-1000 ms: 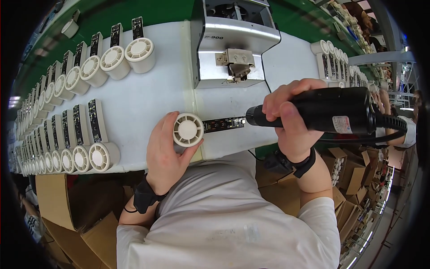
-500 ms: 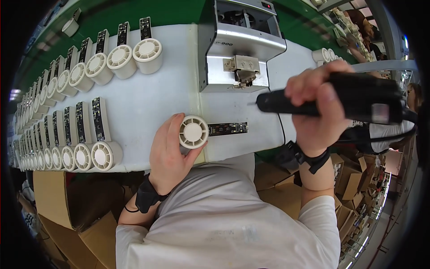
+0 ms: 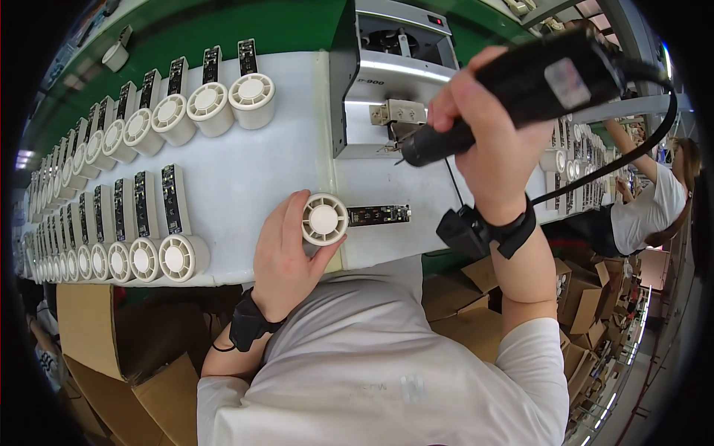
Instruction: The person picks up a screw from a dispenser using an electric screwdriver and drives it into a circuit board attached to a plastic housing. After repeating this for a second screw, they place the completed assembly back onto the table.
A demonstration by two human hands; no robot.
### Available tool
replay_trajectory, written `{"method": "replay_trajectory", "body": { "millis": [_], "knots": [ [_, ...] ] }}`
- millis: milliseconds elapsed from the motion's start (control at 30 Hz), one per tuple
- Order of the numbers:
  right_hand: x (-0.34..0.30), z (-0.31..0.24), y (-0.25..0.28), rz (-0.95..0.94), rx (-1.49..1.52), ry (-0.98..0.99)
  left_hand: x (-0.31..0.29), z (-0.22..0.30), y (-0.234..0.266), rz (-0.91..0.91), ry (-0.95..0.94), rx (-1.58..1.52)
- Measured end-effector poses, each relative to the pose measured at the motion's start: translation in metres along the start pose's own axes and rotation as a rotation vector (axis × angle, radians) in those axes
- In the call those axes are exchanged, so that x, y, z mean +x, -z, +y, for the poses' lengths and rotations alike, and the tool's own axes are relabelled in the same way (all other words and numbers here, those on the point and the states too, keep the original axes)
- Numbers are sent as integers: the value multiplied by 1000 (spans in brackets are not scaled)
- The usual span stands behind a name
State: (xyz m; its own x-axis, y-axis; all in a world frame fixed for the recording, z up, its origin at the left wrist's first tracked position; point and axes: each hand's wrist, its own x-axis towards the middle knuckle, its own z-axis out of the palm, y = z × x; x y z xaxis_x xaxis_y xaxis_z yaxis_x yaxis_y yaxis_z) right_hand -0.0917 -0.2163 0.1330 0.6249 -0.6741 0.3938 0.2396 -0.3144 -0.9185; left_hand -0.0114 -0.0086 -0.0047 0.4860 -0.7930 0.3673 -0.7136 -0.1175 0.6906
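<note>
My left hand (image 3: 285,256) grips a round white fan unit (image 3: 324,219) lying on the white bench, with a dark circuit board strip (image 3: 378,215) sticking out to its right. My right hand (image 3: 497,132) is raised above the bench and holds a black electric screwdriver (image 3: 520,88) with a cable trailing to the right. The screwdriver's tip points left at the small holder on the front of a grey machine (image 3: 401,97). Both wrists wear black straps.
Two rows of matching white fan units with circuit strips (image 3: 160,215) line the white bench (image 3: 245,175) to the left. More white parts stand at the right. Cardboard boxes (image 3: 111,349) sit below the bench. Another person (image 3: 654,204) works at the far right.
My right hand has lifted the screwdriver up and away from the circuit strip, toward the grey machine. My left hand keeps its hold on the fan unit.
</note>
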Motion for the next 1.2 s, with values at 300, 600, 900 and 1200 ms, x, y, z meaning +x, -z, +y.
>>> {"method": "replay_trajectory", "body": {
  "millis": [300,600,900,1200],
  "knots": [
    [-77,-9,28,67,139,-21,1,0,0,2,-16,-7],
    [-87,-3,35,64,144,-56,-1,1,-2,22,5,7],
    [-90,3,39,32,201,-9,-2,1,-2,19,-1,12],
    [-95,6,36,18,134,-17,-2,1,-4,20,-12,14]
  ]
}}
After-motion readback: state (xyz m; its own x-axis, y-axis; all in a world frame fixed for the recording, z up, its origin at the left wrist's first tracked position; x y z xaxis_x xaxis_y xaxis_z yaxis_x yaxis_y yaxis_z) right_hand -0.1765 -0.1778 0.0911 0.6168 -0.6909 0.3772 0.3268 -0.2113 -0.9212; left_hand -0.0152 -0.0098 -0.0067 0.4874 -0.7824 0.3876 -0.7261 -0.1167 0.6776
